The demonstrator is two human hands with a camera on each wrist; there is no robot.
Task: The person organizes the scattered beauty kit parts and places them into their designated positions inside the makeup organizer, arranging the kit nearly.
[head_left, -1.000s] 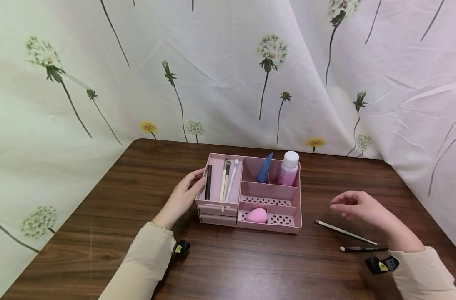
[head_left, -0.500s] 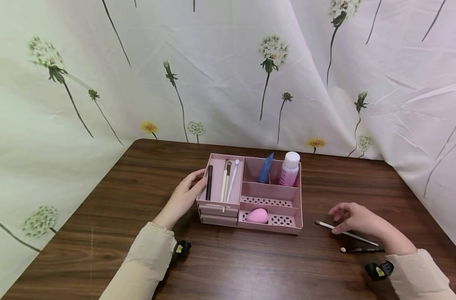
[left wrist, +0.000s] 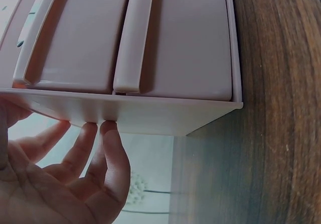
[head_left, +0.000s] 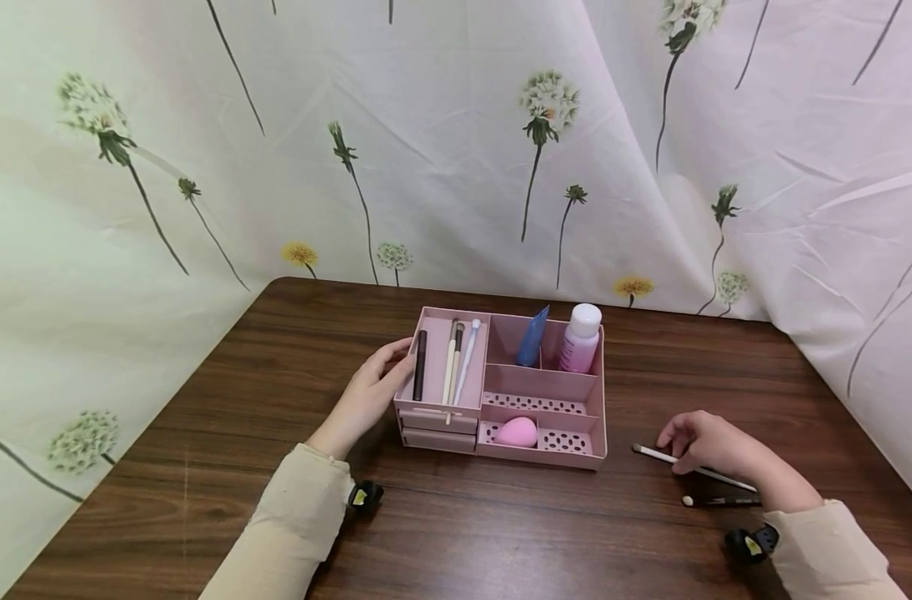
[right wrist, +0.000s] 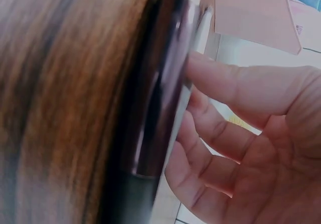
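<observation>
A pink desk organizer stands mid-table. My left hand rests its fingertips on the organizer's left outer wall, as the left wrist view also shows. The organizer's top left tray holds a dark pen-like stick and several slim makeup brushes. To the right, my right hand pinches a white-handled makeup brush between thumb and fingers, low over the table; its dark tip points at the organizer. Just in front lies a dark-handled makeup brush, large and close in the right wrist view.
Other compartments hold a blue tube, a white-capped bottle and a pink makeup sponge. Two drawers sit below the tray. Behind the wooden table hangs a flower-printed cloth.
My right hand has come down and a little left, and its thumb and fingers have closed around the white-handled makeup brush. My left hand has stayed at the organizer's side.
</observation>
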